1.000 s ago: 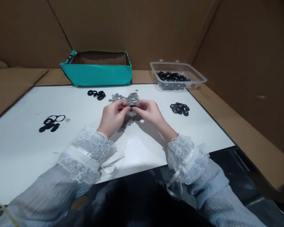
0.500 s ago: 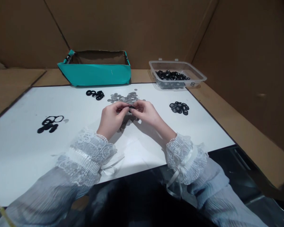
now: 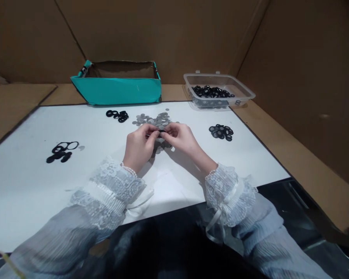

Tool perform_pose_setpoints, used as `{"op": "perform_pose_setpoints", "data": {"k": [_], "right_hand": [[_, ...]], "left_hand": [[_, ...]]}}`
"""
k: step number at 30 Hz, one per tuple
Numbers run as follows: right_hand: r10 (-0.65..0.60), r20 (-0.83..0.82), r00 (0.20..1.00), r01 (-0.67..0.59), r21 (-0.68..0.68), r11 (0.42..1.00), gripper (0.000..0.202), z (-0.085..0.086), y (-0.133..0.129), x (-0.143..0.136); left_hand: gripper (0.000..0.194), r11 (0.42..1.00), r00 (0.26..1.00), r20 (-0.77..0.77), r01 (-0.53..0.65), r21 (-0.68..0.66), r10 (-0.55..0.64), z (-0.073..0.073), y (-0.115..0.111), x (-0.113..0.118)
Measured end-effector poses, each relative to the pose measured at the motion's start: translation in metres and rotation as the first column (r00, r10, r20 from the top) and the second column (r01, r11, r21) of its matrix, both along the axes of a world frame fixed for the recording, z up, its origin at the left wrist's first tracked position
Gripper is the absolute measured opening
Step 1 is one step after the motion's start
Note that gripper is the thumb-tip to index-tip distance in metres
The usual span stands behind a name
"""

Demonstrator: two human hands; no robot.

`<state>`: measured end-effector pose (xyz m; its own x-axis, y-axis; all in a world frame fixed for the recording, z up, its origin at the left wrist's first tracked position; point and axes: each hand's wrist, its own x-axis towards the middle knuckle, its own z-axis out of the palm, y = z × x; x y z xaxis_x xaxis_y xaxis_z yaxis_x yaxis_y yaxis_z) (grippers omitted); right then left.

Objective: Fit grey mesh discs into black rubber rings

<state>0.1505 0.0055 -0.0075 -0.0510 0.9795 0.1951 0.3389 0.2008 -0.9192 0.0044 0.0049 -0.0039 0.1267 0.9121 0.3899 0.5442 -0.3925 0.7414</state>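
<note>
Between my fingertips is a small black ring (image 3: 162, 131), mostly covered by the thumbs. My left hand (image 3: 141, 145) pinches it from the left and my right hand (image 3: 182, 138) from the right, so both are closed on the same piece. Whether a grey disc sits inside the ring is hidden. Just beyond and beneath the hands, a loose pile of grey discs (image 3: 155, 119) lies on the white board (image 3: 174, 182).
Black rings (image 3: 118, 115) lie behind on the left, black pieces (image 3: 59, 152) farther left. At right is a cluster of black rings with grey centres (image 3: 221, 132). A teal box (image 3: 122, 91) and a clear plastic tub (image 3: 244, 94) of black rings stand along the back.
My left hand has shifted very slightly to the right, still at the black ring. The view has moved a little; the piles look the same.
</note>
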Motion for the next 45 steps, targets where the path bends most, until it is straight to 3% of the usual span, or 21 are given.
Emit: {"op": "perform_pose_setpoints", "data": {"k": [5, 8, 16, 21, 27, 34, 40, 43, 45], "right_hand": [[0.040, -0.140, 0.989, -0.058, -0.121, 0.991, 0.008, 0.000, 0.001, -0.003], [0.061, -0.131, 0.990, -0.078, -0.129, 0.989, 0.011, 0.000, 0.001, -0.003], [0.002, 0.045, 0.999, -0.003, 0.031, 1.000, 0.016, 0.003, -0.003, 0.001], [0.049, -0.063, 0.997, -0.053, -0.062, 0.997, 0.017, 0.005, -0.003, -0.001], [0.110, -0.241, 0.964, -0.173, -0.257, 0.951, 0.016, 0.011, 0.000, 0.000], [0.074, -0.162, 0.984, -0.103, -0.182, 0.978, 0.017, 0.013, 0.000, 0.001], [0.093, -0.221, 0.971, -0.133, -0.172, 0.976, 0.014, 0.003, 0.004, -0.003], [0.088, -0.141, 0.986, -0.107, -0.136, 0.985, 0.014, -0.001, 0.004, -0.001], [0.091, -0.090, 0.992, -0.101, -0.115, 0.988, 0.015, -0.002, 0.004, 0.001]], "left_hand": [[0.022, 0.983, 0.966, 0.249, 0.110, -0.147, -0.071, -0.005, 0.002, 0.002], [0.019, 0.971, 0.947, 0.316, 0.127, -0.200, -0.059, -0.007, 0.004, 0.002], [0.011, 0.971, 0.972, 0.236, 0.071, -0.228, -0.015, -0.006, 0.005, -0.001], [0.014, 0.996, 0.991, 0.131, 0.038, -0.076, -0.028, -0.003, 0.001, 0.000], [0.023, 0.995, 0.988, 0.132, 0.083, -0.056, -0.075, -0.002, -0.003, 0.001], [0.021, 0.993, 0.997, -0.020, 0.080, 0.081, -0.079, 0.002, -0.005, 0.001], [0.016, 0.993, 0.982, 0.168, 0.098, -0.072, -0.085, -0.006, 0.003, 0.002], [0.012, 0.986, 0.979, 0.196, 0.081, -0.149, -0.051, -0.006, 0.004, 0.002], [0.010, 0.989, 0.984, 0.169, 0.072, -0.127, -0.050, -0.005, 0.003, 0.002]]}}
